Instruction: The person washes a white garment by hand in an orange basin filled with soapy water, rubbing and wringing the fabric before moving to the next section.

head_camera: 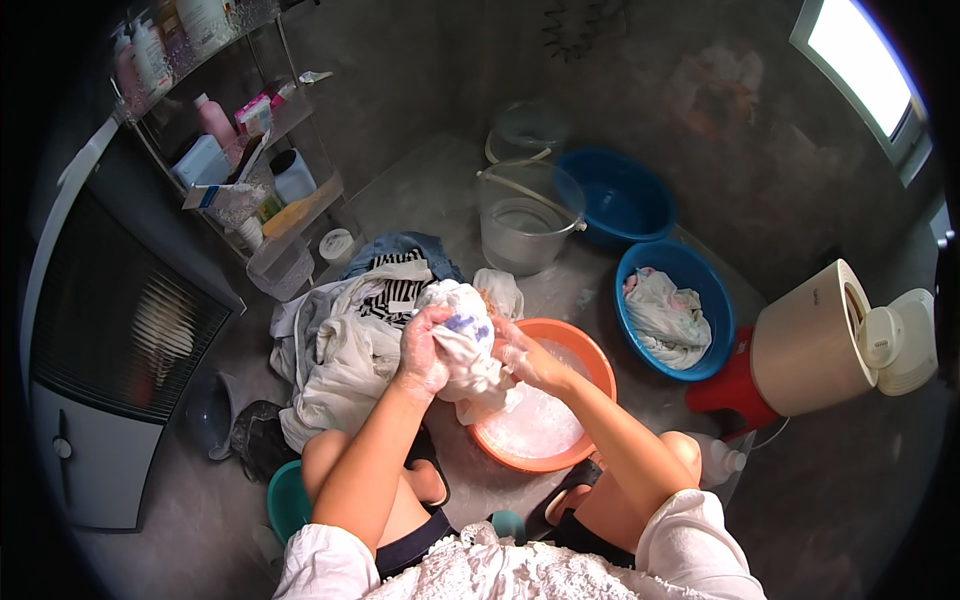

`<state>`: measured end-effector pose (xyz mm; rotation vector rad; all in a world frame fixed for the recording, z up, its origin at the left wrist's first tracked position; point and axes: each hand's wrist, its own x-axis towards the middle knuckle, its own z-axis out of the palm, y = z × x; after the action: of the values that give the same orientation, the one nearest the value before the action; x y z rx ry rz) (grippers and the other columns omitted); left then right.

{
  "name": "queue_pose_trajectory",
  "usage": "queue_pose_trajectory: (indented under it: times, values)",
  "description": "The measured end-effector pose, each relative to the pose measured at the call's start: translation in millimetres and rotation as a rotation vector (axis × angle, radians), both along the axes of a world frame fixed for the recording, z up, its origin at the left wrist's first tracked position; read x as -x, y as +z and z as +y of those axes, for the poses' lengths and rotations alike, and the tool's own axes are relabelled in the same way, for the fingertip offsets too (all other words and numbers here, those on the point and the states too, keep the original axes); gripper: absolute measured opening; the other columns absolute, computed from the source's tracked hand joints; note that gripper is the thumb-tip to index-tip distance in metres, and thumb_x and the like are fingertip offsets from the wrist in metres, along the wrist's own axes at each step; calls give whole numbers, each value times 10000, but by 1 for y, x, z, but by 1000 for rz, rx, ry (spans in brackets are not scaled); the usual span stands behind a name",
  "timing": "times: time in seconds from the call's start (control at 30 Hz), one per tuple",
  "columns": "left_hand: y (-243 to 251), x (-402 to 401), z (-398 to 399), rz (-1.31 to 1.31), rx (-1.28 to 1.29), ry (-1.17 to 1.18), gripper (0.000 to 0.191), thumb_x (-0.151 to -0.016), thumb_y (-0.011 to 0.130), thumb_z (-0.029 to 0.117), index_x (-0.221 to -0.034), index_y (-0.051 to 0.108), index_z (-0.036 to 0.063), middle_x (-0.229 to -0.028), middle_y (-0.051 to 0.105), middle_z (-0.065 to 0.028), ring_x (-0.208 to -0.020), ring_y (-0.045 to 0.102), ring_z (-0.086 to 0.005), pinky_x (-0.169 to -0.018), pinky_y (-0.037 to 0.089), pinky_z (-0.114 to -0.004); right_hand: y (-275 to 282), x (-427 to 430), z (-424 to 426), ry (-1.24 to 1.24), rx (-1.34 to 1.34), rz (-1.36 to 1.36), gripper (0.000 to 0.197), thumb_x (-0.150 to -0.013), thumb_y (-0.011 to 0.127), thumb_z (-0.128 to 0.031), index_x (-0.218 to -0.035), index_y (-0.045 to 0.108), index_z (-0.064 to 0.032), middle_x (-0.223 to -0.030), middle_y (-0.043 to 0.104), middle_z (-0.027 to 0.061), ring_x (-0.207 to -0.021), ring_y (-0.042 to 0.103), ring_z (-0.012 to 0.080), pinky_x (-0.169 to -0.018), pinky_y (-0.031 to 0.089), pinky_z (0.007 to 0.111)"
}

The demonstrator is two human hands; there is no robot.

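My left hand (424,352), wet with suds, grips a bunched white cloth (466,346) with purple marks. Beside the cloth's right side is my right hand (529,358), fingers loosely spread and foamy; whether they grip any fabric is unclear. The cloth's lower end hangs at the left rim of an orange basin (606,375). Foamy, whitish water (536,427) fills much of that basin, which stands on the floor between my feet. To the left lies a heap of white clothes (349,352), with a black-and-white striped fabric (394,281) and blue denim (420,246) behind.
A blue basin (726,322) holds pale laundry; another blue basin (615,191) stands behind it. Clear buckets (525,244) are at the back. At right is a beige-and-red machine (806,345) with its lid up. A shelf rack (300,112) with bottles stands left, near a green basin (287,499).
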<state>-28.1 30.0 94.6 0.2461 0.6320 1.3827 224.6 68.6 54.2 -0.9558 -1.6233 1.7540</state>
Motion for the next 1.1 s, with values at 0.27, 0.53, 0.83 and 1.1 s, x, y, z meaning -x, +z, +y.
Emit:
queue_pose_trajectory:
  times: [0.27, 0.53, 0.83, 1.1]
  values:
    - [16, 9, 18, -177, 12, -60, 529, -1279, 802, 412, -1610, 802, 1, -1559, 897, -217, -1414, 889, -399, -1268, 713, -592, -3, -54, 51, -70, -161, -3, 397, -1241, 826, -302, -1542, 844, -45, -1553, 824, 135, -1539, 701, 278, -1338, 550, 442]
    - [-38, -39, -13, -238, -21, -192, 587, -1283, 815, 645, -1607, 833, 155, -1454, 885, -62, -1311, 870, -217, -1089, 737, -450, 101, 40, -32, -97, -1034, -257, 569, -1028, 1007, -245, -1526, 763, -119, -1374, 824, 228, -1054, 870, 510, -840, 714, 619]
    - [-39, -71, -5, -181, 117, -225, 315, -1246, 844, 368, -1452, 800, 134, -1382, 865, -44, -1218, 882, -185, -978, 764, -374, 55, 9, -9, -285, -1067, -471, 206, -1076, 919, -244, -1187, 834, -93, -1006, 825, 235, -851, 807, 516, -789, 630, 600]
    - [1, -37, -13, -161, 179, -34, 689, -1281, 639, 624, -1640, 772, 53, -1451, 896, -233, -1238, 913, -464, -1116, 766, -657, 12, -73, 21, 157, -670, -476, 516, -1200, 916, -434, -1564, 832, -77, -1298, 889, 191, -1150, 822, 417, -1115, 648, 497]
